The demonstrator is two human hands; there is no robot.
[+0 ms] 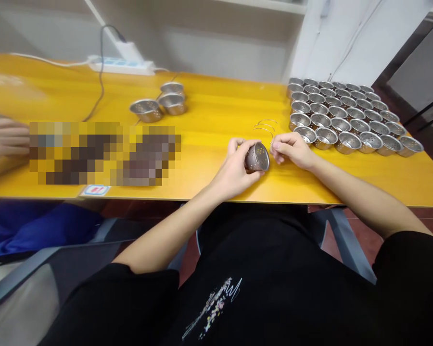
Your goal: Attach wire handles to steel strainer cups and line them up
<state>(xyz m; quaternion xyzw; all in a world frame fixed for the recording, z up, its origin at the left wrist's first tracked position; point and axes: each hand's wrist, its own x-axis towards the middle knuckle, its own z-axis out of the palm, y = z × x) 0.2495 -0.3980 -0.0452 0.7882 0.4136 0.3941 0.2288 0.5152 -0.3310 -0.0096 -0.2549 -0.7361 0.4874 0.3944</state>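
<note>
The yellow surface [216,103] runs wide in front of me, right across the view. On its right end stands a tight block of perforated metal cups [346,113], set rim up in rows and touching one another. At the far left edge another person's hand [3,139] rests on the surface, blurred. A white power strip [120,65] lies along the back edge, and three loose cups [160,103] sit close together in front of it.

Near the front edge, my left hand [234,166] is curled around one small cup [257,157] tipped on its side, its holed base turned toward me. My right hand [292,150] is pinched shut at that cup's rim; I cannot tell whether anything thin sits between those fingertips. Thin wire loops [265,126] lie just behind my hands.
</note>
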